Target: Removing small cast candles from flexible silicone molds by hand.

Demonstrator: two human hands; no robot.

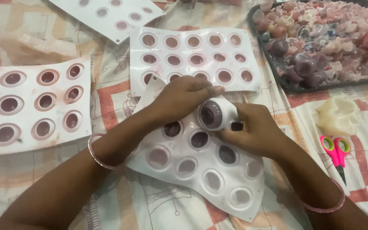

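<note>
A white flexible mould sheet [218, 187] with round cavities lies bent in front of me. My left hand [184, 96] presses over its upper part, fingers stretched to the right. My right hand [252, 130] pinches the sheet's upper right corner, pushing one cavity up so a round purple cast piece [211, 114] bulges out between both hands. Several other cavities in this sheet hold purple pieces.
Three more white mould sheets lie around: left [30, 106], top [192, 55], far top [111, 15]. A dark tray [292, 87] at top right holds a heap of pink and purple cast pieces. Pink scissors [337, 153] and a cream lump [337, 115] lie at right.
</note>
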